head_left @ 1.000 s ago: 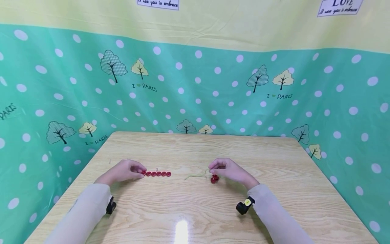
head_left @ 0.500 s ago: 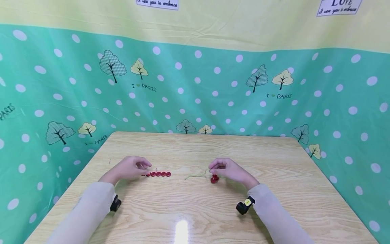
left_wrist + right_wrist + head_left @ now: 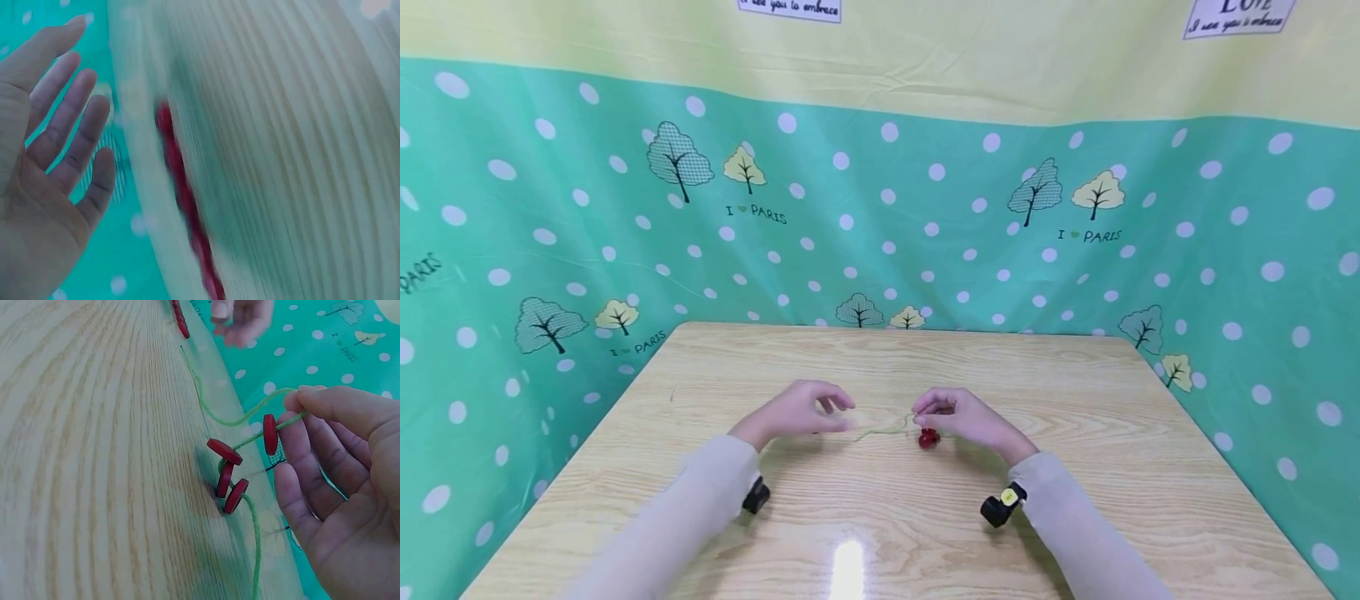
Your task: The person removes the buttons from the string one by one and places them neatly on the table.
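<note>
My right hand (image 3: 973,421) pinches a light green string (image 3: 215,420) between thumb and index finger. Several red buttons (image 3: 235,495) are threaded on it; one hangs close to the fingertips and the others bunch lower down. One loose string end stretches left over the table. My left hand (image 3: 801,410) hovers left of that end, fingers apart, holding nothing. A row of red buttons (image 3: 187,200) lies on the table beside the left hand, blurred in the left wrist view. In the head view this row is almost wholly hidden by the left hand and wrist.
The wooden table (image 3: 880,517) carries these things. A green and yellow patterned cloth (image 3: 880,208) hangs behind it and along both sides. Each wrist wears a small black camera (image 3: 997,510).
My left hand has come away from the left end of the button row and moved right, towards the string's loose end. The right hand keeps its place with the string.
</note>
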The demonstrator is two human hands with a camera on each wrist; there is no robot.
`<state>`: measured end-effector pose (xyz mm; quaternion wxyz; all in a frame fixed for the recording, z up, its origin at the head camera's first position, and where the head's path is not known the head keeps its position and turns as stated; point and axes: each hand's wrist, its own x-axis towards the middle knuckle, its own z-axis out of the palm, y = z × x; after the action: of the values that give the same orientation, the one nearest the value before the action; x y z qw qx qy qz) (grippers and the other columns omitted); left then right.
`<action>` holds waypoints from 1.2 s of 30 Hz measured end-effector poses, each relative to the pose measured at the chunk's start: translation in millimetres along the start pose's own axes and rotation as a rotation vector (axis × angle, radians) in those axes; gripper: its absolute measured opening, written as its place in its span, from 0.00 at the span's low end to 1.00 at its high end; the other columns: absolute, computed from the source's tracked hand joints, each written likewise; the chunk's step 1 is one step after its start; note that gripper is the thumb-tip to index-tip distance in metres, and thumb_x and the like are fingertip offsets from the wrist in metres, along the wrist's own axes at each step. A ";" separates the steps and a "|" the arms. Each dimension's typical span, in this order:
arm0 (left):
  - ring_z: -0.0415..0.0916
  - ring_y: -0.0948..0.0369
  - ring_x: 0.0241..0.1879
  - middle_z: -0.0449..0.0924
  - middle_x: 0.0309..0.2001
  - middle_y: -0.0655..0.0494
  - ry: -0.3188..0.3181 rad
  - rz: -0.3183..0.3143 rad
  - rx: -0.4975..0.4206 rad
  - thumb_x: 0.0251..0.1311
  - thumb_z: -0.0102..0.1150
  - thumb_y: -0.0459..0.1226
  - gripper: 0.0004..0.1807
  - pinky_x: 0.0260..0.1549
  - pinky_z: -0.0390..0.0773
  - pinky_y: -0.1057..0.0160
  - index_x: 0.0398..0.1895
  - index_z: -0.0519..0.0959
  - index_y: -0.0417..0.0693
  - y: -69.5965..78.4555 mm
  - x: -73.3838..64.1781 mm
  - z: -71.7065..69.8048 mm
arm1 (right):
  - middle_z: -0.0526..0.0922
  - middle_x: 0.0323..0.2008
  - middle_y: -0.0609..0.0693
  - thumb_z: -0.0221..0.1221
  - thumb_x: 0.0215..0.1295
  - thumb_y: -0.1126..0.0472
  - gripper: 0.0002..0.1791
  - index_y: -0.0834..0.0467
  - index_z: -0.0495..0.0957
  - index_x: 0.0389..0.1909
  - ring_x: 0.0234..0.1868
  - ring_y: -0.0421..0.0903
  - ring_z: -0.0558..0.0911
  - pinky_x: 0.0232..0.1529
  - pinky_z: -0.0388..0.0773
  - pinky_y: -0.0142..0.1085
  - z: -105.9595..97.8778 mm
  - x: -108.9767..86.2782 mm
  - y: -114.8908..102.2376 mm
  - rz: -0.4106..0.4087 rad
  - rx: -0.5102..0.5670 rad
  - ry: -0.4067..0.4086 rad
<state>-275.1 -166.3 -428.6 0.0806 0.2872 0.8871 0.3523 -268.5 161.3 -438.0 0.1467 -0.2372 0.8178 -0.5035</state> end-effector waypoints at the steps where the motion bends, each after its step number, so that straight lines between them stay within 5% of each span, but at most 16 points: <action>1: 0.78 0.56 0.47 0.83 0.49 0.55 -0.009 0.019 0.010 0.58 0.72 0.46 0.21 0.46 0.79 0.58 0.53 0.83 0.50 6.0 4.9 5.6 | 0.84 0.41 0.49 0.65 0.68 0.53 0.18 0.61 0.81 0.51 0.45 0.47 0.82 0.50 0.76 0.41 0.1 0.1 0.0 -0.003 0.001 -0.001; 11: 0.79 0.60 0.46 0.83 0.50 0.59 -0.063 0.073 -0.012 0.56 0.73 0.49 0.27 0.45 0.79 0.64 0.59 0.80 0.53 49.3 42.3 49.5 | 0.84 0.41 0.50 0.65 0.68 0.54 0.16 0.59 0.81 0.50 0.45 0.48 0.82 0.50 0.76 0.42 -0.7 0.4 0.0 -0.003 0.015 -0.003; 19: 0.81 0.66 0.35 0.85 0.36 0.64 -0.068 0.051 -0.134 0.53 0.76 0.49 0.20 0.38 0.80 0.66 0.48 0.84 0.55 54.6 51.7 69.1 | 0.85 0.42 0.50 0.66 0.67 0.54 0.14 0.55 0.82 0.50 0.45 0.49 0.83 0.54 0.74 0.45 0.6 0.8 -1.6 -0.007 0.051 -0.017; 25: 0.68 0.68 0.21 0.83 0.29 0.66 -0.054 0.016 -0.156 0.53 0.76 0.49 0.17 0.23 0.71 0.69 0.43 0.86 0.54 56.6 56.3 78.8 | 0.86 0.43 0.51 0.65 0.68 0.56 0.13 0.56 0.81 0.50 0.47 0.50 0.84 0.54 0.74 0.44 1.8 1.9 -1.9 -0.024 0.073 -0.029; 36: 0.66 0.69 0.20 0.81 0.27 0.67 -0.055 0.013 -0.136 0.56 0.74 0.47 0.10 0.21 0.69 0.69 0.37 0.85 0.57 59.6 57.3 78.4 | 0.84 0.43 0.51 0.65 0.68 0.58 0.12 0.56 0.82 0.49 0.45 0.49 0.82 0.50 0.77 0.43 1.1 -1.1 -2.0 -0.024 0.060 -0.009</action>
<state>-268.1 -53.5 -443.2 0.1222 0.2966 0.8565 0.4043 -266.5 160.3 -436.6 0.1513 -0.2445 0.7989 -0.5283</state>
